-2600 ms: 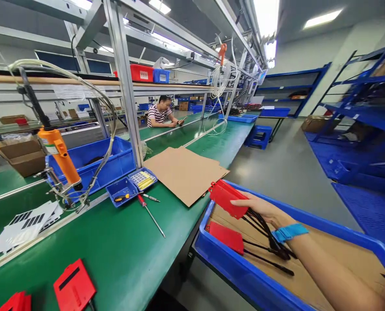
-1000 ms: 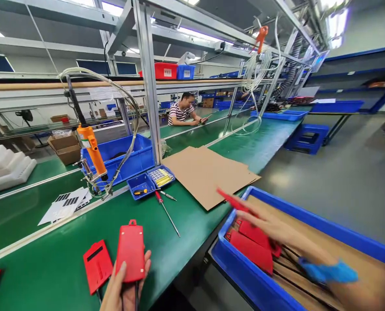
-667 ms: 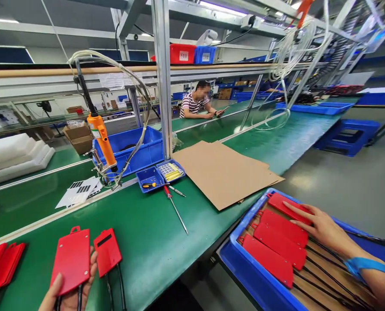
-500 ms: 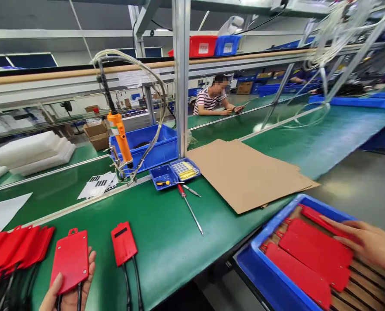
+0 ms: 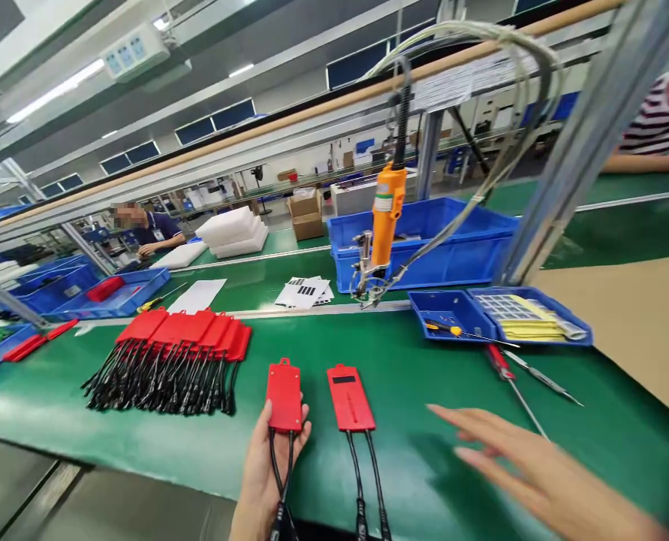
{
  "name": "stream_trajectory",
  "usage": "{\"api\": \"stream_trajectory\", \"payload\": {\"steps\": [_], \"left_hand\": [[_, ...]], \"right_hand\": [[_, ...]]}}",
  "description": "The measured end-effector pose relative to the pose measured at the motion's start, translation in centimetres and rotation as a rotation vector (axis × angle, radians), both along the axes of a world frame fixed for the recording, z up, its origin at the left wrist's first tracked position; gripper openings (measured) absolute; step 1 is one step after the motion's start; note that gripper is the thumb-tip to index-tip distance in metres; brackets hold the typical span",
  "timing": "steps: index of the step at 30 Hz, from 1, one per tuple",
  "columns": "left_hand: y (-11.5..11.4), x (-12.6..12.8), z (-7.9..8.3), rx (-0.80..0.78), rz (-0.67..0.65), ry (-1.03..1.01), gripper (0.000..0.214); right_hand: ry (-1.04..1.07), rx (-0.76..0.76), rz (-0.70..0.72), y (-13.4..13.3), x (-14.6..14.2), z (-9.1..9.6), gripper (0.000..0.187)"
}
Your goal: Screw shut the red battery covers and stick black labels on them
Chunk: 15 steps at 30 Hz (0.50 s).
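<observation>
My left hand [image 5: 266,469] is closed around a red flat module [image 5: 284,395] with two black cables, holding it just above the green bench near its front edge. A second red module [image 5: 350,396], with a dark slot at its top and two black leads, lies flat on the bench just to the right. My right hand [image 5: 528,469] hovers open above the bench at the lower right, fingers stretched toward that second module, holding nothing. A row of several red modules [image 5: 191,330] with black cables is laid out to the left.
An orange electric screwdriver [image 5: 384,218] hangs over the bench. Behind it stands a blue bin [image 5: 424,244]; a small blue parts tray [image 5: 500,315] and a red-handled screwdriver [image 5: 506,372] lie at right, beside cardboard [image 5: 638,315]. People work across the line.
My view swung left, away from the blue crate of red modules. My right hand left that crate and now reaches over the bench; my left hand brought its module forward beside the slotted one.
</observation>
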State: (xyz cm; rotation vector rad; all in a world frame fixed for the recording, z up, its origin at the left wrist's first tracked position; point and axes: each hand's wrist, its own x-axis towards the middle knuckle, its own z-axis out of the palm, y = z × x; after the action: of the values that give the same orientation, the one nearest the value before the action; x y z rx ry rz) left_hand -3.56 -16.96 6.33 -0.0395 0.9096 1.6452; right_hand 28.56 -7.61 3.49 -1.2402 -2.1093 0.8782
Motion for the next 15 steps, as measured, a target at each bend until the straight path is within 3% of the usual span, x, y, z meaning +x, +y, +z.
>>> {"api": "stream_trajectory", "payload": {"steps": [1,4,6,8,10,13,15], "left_hand": [[-0.2,0.0,-0.1,-0.002,0.001,-0.015,0.047],[-0.9,-0.4,-0.5,0.018,0.011,-0.055,0.05],[-1.4,-1.1,-0.9,0.051,-0.007,-0.11,0.056],[-1.9,-2.2,-1.2,0.092,-0.054,-0.179,0.061],[-2.3,-3.2,-1.5,0.128,-0.094,-0.237,0.061],[-2.4,-3.8,-2.0,0.146,-0.071,-0.228,0.055],[-2.2,-3.4,-2.3,0.115,0.01,-0.148,0.048]], "right_hand": [[-0.174,0.003,0.119,-0.3,-3.2,0.5,0.05],[-0.601,0.189,0.108,-0.5,-13.0,0.7,0.075],[-0.673,0.279,0.074,-0.2,-17.3,0.0,0.073],[-0.527,0.256,0.064,0.7,-19.2,-0.6,0.063],[-0.186,-0.019,0.092,1.5,-19.3,-0.5,0.057],[0.476,-0.75,0.102,1.3,-19.0,0.6,0.052],[0.796,-1.079,0.003,0.0,-19.6,1.5,0.047]]}}
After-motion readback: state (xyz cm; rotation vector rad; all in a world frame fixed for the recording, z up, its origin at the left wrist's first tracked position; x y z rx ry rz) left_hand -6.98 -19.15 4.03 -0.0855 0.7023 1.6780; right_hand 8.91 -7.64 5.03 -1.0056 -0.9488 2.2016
